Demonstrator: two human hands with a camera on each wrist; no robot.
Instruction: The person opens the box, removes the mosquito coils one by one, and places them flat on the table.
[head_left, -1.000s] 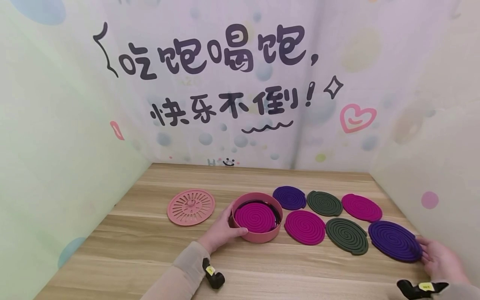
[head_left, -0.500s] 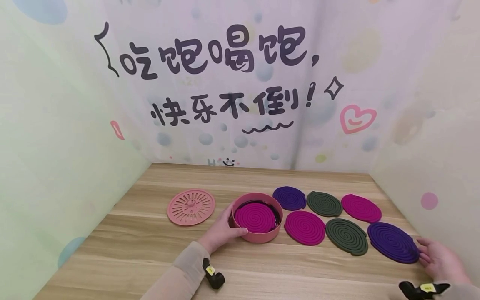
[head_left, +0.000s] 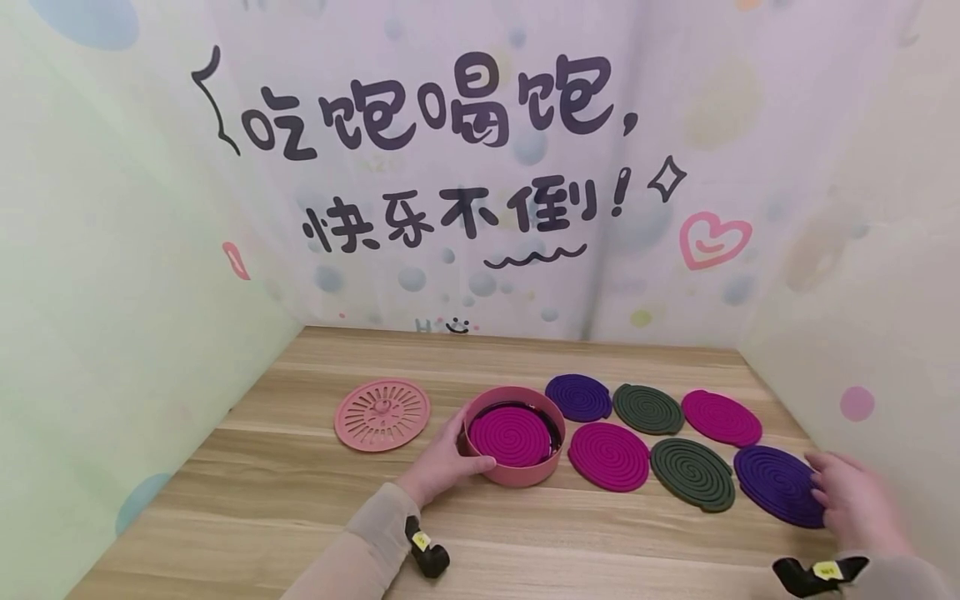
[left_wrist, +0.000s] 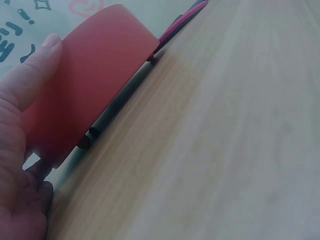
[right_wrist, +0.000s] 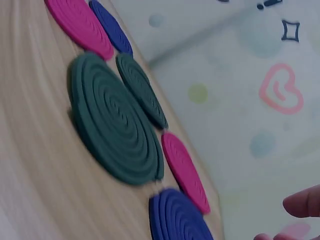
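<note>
My left hand (head_left: 448, 461) grips the side of a round pink mosquito coil holder (head_left: 517, 475), thumb on the near wall. Inside it, a magenta mosquito coil (head_left: 510, 436) lies within a dark ring. In the left wrist view the holder (left_wrist: 97, 75) sits on small feet, the left thumb (left_wrist: 37, 72) against its wall. At the far right, my right hand (head_left: 861, 504) hovers with loose fingers overlapping the right edge of a purple mosquito coil (head_left: 776, 483). Only some fingertips (right_wrist: 302, 202) show in the right wrist view, apart from the purple coil (right_wrist: 177, 217).
A slotted pink lid (head_left: 382, 414) lies left of the holder. Right of it, flat coils form two rows: purple (head_left: 577, 397), green (head_left: 648, 408) and magenta (head_left: 722, 417) behind, magenta (head_left: 609, 456) and green (head_left: 692, 473) in front. Walls enclose the wooden table (head_left: 570, 550).
The purple coil at the far right has slid slightly left. My right hand has left its outer edge and moved up and left over it. The left hand and holder stay put.
</note>
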